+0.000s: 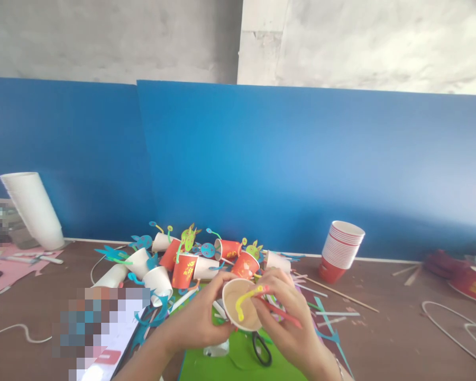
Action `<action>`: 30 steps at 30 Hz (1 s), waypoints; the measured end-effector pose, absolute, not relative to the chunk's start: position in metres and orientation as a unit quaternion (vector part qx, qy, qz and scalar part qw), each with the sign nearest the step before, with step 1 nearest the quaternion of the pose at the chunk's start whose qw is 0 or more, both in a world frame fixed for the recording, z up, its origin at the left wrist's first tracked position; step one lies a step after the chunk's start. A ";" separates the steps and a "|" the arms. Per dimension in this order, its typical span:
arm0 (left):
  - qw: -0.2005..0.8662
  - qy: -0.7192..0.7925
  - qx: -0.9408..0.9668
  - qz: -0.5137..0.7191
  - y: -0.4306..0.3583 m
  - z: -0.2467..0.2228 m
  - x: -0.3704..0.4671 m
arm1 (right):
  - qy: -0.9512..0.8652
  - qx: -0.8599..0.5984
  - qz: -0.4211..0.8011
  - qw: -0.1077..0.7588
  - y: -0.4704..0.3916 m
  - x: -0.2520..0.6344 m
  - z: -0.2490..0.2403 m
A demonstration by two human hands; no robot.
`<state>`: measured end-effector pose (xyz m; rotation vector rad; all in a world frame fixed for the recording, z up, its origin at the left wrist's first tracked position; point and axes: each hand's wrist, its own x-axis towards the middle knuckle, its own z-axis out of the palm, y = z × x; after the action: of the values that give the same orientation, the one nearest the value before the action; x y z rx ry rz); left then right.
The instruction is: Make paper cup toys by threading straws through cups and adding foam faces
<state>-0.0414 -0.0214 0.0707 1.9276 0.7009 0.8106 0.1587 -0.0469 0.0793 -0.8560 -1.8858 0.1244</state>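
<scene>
A paper cup (241,304) is tilted with its open mouth toward me, its pale inside showing. Fingers and thumb of my left hand (200,317) wrap round the cup's left side. In my right hand (287,312), pinched between thumb and fingers, is a red straw (280,311) at the cup's right rim. A bent yellow piece (246,301) lies across the cup's mouth, close to my right fingertips. Below the cup are the black handle of scissors (262,349) and a green sheet (222,368).
Several decorated red cups (184,271) and white cups (157,283) lie beyond my hands. Cup stacks stand at the right (341,248) and left (34,211). Wooden sticks (341,293), paper scraps and a white cable (444,330) are on the brown table (396,328). A blue partition (301,159) rises behind.
</scene>
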 end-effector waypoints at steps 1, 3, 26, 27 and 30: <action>0.452 0.286 0.778 0.329 -0.021 0.070 -0.041 | -0.789 -0.356 0.037 0.500 -0.048 0.158 0.080; 0.449 0.291 0.776 0.335 -0.021 0.068 -0.042 | -0.789 -0.359 0.013 0.499 -0.050 0.156 0.080; 0.424 0.301 0.783 0.341 -0.020 0.065 -0.041 | -0.690 -0.432 -0.033 0.580 -0.048 0.149 0.066; 0.424 0.302 0.783 0.341 -0.020 0.065 -0.040 | -0.691 -0.432 -0.029 0.579 -0.048 0.149 0.066; 0.423 0.308 0.781 0.342 -0.020 0.064 -0.041 | -0.692 -0.431 -0.025 0.578 -0.048 0.150 0.064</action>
<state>-0.0406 -0.0202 0.0644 1.9533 0.7708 0.8547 0.1499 -0.0480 0.0641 -1.0078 -1.6193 -0.0582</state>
